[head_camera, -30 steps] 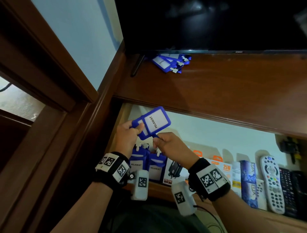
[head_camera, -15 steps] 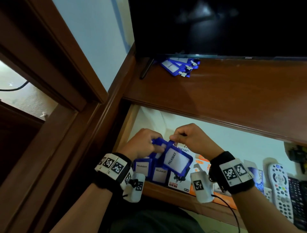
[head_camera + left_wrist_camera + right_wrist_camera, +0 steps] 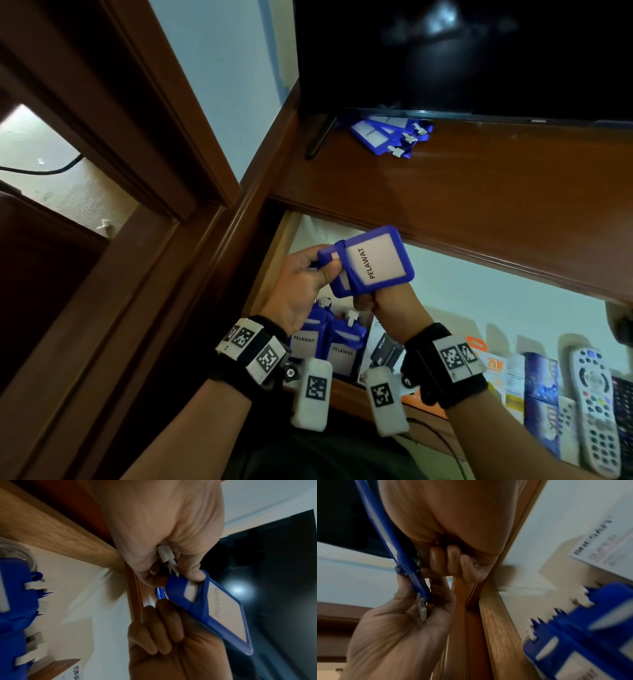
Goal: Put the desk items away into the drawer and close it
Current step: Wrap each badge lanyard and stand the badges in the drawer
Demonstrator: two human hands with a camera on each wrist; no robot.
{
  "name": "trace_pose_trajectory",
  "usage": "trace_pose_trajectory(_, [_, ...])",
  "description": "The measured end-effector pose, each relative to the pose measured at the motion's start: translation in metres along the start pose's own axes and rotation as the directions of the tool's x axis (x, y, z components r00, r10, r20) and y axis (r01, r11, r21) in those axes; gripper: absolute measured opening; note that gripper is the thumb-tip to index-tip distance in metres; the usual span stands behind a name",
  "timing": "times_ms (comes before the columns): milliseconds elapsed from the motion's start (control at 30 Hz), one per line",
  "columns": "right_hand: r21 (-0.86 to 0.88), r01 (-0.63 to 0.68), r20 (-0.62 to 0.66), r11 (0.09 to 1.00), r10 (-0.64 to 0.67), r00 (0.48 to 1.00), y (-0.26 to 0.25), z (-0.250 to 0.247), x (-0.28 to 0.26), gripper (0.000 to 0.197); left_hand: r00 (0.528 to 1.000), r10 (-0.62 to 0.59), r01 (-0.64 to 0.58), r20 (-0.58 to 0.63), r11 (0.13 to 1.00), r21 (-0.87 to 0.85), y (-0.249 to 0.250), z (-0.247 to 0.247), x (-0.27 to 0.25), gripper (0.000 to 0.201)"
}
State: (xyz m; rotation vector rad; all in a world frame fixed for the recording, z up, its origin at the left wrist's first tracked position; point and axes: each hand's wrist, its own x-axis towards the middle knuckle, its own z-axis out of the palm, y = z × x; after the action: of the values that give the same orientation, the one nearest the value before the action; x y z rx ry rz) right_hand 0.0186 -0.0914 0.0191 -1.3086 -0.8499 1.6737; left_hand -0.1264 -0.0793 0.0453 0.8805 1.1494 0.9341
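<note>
A blue badge holder (image 3: 373, 263) labelled PELAWAT is held above the open drawer (image 3: 274, 260). My left hand (image 3: 327, 272) pinches its clip end, thumb on top, with the white clip (image 3: 164, 553) in the palm. My right hand (image 3: 368, 303) grips the holder from below with curled fingers (image 3: 447, 559). In the right wrist view the holder (image 3: 385, 527) is edge-on. More blue badge holders (image 3: 323, 342) stand in the drawer's left corner under my hands. A pile of the same holders (image 3: 390, 135) lies on the desk top (image 3: 479, 205) by the TV foot.
A dark TV (image 3: 462, 51) stands at the back of the desk. The drawer also holds small boxes (image 3: 493, 370) and remote controls (image 3: 592, 404) to the right. A wooden frame (image 3: 171, 154) and wall close off the left side.
Half a second ago both hands held a badge holder low among those in the drawer. Now a holder is up near the desk edge, its label facing me.
</note>
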Motion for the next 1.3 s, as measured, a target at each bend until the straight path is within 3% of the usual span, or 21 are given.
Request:
trace_pose_trajectory(167, [0.024,-0.067,0.071,0.997,0.066,0.995,0.01,0.002,-0.005,0.034,0.994,-0.084,0.083,-0.063,0.996,-0.016,-0.012,-0.006,0.003,0.012])
trace_pose_trajectory(300, [-0.035,-0.062,0.098,0.997,0.066,0.993,0.016,-0.007,-0.003,0.015,0.988,-0.144,0.147,-0.054,0.987,0.062,-0.017,-0.014,0.009,0.012])
trace_pose_trajectory(433, [-0.057,-0.097,-0.11,0.994,0.09,0.99,0.017,-0.019,0.006,0.026,0.987,-0.145,0.158,-0.071,0.962,0.225,-0.015,-0.029,0.028,0.015])
trace_pose_trajectory(500, [-0.06,-0.085,-0.202,0.995,0.071,0.977,0.014,-0.03,0.01,0.03,0.985,-0.173,0.168,-0.023,0.904,0.394,-0.014,-0.035,0.04,0.017])
trace_pose_trajectory(533, [-0.07,-0.079,-0.233,0.994,0.061,0.971,0.011,-0.037,0.013,0.029,0.978,-0.207,0.16,0.025,0.824,0.543,-0.013,-0.036,0.047,0.013])
trace_pose_trajectory(600, [-0.103,-0.074,-0.286,0.992,0.042,0.957,0.003,-0.048,0.022,0.027,0.943,-0.302,0.042,0.142,0.531,0.846,-0.014,-0.032,0.058,0.007])
trace_pose_trajectory(667, [-0.135,-0.061,-0.332,0.989,0.013,0.943,-0.008,-0.056,0.033,0.025,0.872,-0.429,-0.129,0.233,0.258,0.958,-0.016,-0.019,0.064,0.014])
trace_pose_trajectory(733, [-0.164,-0.04,-0.365,0.986,-0.023,0.931,-0.021,-0.06,0.046,0.025,0.781,-0.547,-0.29,0.302,0.111,0.95,-0.024,-0.002,0.066,0.015])
trace_pose_trajectory(833, [-0.227,-0.005,-0.399,0.974,-0.088,0.913,-0.04,-0.064,0.07,0.027,0.679,-0.631,-0.49,0.375,-0.01,0.872,-0.044,0.015,0.069,0.009])
trace_pose_trajectory(933, [-0.337,-0.006,-0.425,0.942,-0.146,0.893,-0.05,-0.067,0.099,0.03,0.628,-0.643,-0.606,0.439,-0.049,0.794,-0.058,0.019,0.074,0.01])
trace_pose_trajectory(1067, [-0.535,0.009,-0.413,0.845,-0.27,0.87,-0.059,-0.066,0.139,0.021,0.598,-0.629,-0.672,0.496,-0.057,0.739,-0.063,0.018,0.084,0.022])
trace_pose_trajectory(1167, [-0.744,0.031,-0.316,0.667,-0.393,0.863,-0.066,-0.061,0.167,0.012,0.579,-0.608,-0.703,0.543,-0.036,0.71,-0.068,0.014,0.091,0.034])
trace_pose_trajectory(1300, [-0.918,-0.054,-0.221,0.392,-0.397,0.891,-0.076,-0.054,0.204,0.042,0.599,-0.561,-0.688,0.572,0.005,0.726,-0.08,0.006,0.096,0.048])
